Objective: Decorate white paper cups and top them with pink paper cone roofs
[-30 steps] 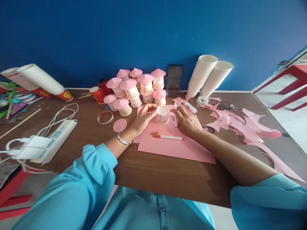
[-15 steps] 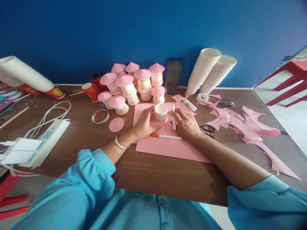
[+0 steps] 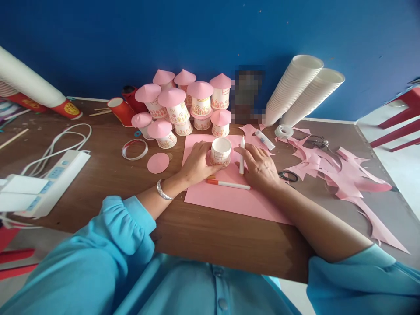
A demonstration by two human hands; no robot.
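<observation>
A short white paper cup (image 3: 221, 151) with red and orange drawings stands upright, mouth up, on pink paper (image 3: 226, 197). My left hand (image 3: 199, 162) curls round the cup's left side, thumb along its lower front. To the right of the cup, my right hand (image 3: 260, 166) rests on the paper and holds a white marker (image 3: 242, 157) between thumb and fingers, tip pointing away from me. Another marker (image 3: 229, 184), white with an orange end, lies in front of the cup; something orange-brown beside it is partly hidden by my left hand.
Several decorated cups with pink cone roofs (image 3: 171, 97) stand behind. A pink paper disc (image 3: 158, 163) and tape roll (image 3: 134, 149) lie left, near a power strip (image 3: 55, 181). Right are a glue tube (image 3: 264, 140), scissors (image 3: 288, 176), paper scraps (image 3: 348, 170) and tall cup stacks (image 3: 293, 89).
My left thumb has moved in against the front of the cup. My right hand has stayed in about the same place with the marker. The camera view has tilted and shifted slightly.
</observation>
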